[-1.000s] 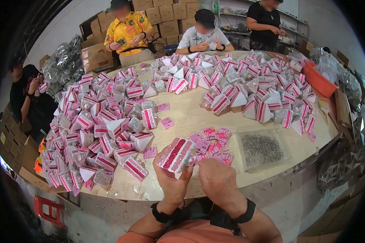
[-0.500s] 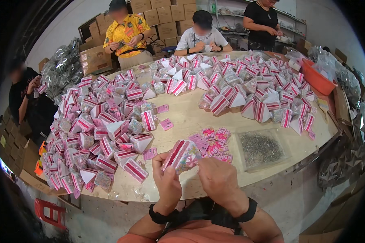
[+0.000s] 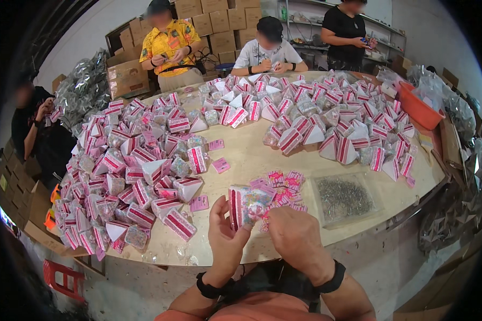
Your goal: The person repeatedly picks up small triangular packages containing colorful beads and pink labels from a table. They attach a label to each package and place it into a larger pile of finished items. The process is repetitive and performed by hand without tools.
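My left hand is closed around a cake-slice-shaped toy in clear wrapping, with pink and dark red stripes and a sprinkle-speckled side. The thumb presses its lower edge. My right hand is closed in a pinch at the toy's right end. What those fingertips hold is hidden behind the knuckles. Just past the hands lies a spread of small pink printed cards on the table. A shallow clear tray of small metal fasteners rests to the right of them.
A large heap of similar wrapped toys covers the table's left, and another heap covers the far side. An orange tub stands at the right edge. Several people work around the table. A red stool is at lower left.
The toy has turned more upright and shifted slightly right, its striped face now nearly vertical. My left hand has turned with it, and my right hand has moved a little right.
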Demonstrator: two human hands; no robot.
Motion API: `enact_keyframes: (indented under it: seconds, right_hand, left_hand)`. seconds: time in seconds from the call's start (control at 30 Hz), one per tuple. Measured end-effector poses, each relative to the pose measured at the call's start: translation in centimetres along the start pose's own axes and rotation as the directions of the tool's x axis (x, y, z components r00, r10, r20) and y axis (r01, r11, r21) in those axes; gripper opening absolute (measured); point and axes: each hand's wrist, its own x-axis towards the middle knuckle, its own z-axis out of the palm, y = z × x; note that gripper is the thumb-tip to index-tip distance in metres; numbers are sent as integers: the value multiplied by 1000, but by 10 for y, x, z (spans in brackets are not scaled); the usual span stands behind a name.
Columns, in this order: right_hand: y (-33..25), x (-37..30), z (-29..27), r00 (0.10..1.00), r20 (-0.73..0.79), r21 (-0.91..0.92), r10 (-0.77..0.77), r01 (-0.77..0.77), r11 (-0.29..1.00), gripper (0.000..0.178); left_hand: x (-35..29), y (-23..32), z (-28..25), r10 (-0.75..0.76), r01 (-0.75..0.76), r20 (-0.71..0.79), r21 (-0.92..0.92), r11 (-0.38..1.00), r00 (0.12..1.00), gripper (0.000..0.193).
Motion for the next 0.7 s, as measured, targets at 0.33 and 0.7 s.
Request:
enact_keyframes:
  seconds: [0.33,0.7]
  right_hand:
    - [-4,1,-1,998,-26,58,64,-63,996,6]
    - [-3,0,4,997,-23,63,78,-77,995,5]
  left_hand:
    - [-2,1,3,-3,2,-18,-51,999,1000,72]
    - [-4,0,4,61,-60,-18,28,998,998,74]
